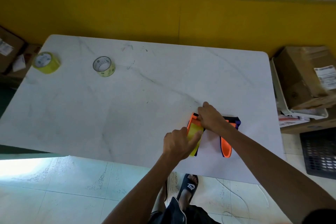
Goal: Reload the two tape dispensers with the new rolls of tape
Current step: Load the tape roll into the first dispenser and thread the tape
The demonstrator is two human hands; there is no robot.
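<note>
Far left on the white marble-look table (127, 96) we see a full yellow tape roll (47, 62) at the far-left corner, flat on its side, core up. Right of it, well apart, a thinner pale roll (104, 66), also lying flat, looks nearly used up, with table showing through its core. Both sit far from the hands. Cardboard boxes (9, 49) on the floor past the left edge. Moving right to the near-right part of the table: our left hand (179, 143) rests on the yellow tape roll in the dispenser (195, 132), thumb pressed flat against the tape face, other fingers curled down over the near side of the roll. That left tape dispenser (191, 121) is orange and dark, its far end just under our right hand (211, 117), whose fingertips are bunched together and pinching at the orange front piece; we cannot tell exactly what is held between them. Just right, a second tape dispenser (226, 148) with an orange handle pointing toward us and a dark purple body (237, 122) lies partly hidden under the right forearm; we cannot tell if it holds a roll. Far right, off the table, a cardboard box (301, 76) on a white tray and a dark crate (320, 152). Below, a foot in a black slide sandal (189, 186) on tiled floor.
</note>
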